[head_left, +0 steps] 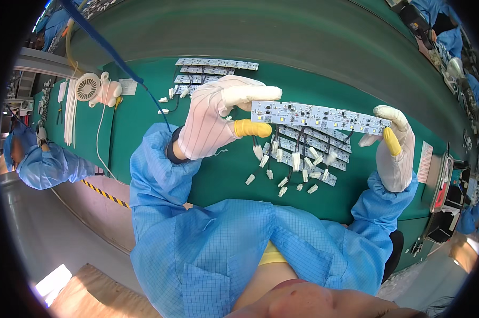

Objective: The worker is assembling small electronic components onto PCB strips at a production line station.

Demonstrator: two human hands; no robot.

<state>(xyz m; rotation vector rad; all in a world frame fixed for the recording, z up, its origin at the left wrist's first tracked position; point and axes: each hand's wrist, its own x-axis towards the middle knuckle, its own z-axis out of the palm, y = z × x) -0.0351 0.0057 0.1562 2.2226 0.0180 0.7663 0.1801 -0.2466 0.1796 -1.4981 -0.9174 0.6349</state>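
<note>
A long white LED circuit board (319,117) is raised above the green table, its component side showing. My left hand (213,114), in a striped white glove with a yellow thumb tip, pinches the board's left end. At its right end my right hand (397,140), gloved likewise, grips the board between the fingers and the yellow thumb tip. Dark wires with white connectors (295,161) hang or lie below it. Beneath and behind the held board lie several similar LED boards (324,151) on the table, partly hidden by it.
More LED boards (218,64) lie in rows at the back left, behind my left hand. A white fan (91,87) with a cable stands farther left on the green table (223,185). A blue coiled cord (104,42) hangs down near my left arm. A co-worker's blue sleeve (59,164) is at far left.
</note>
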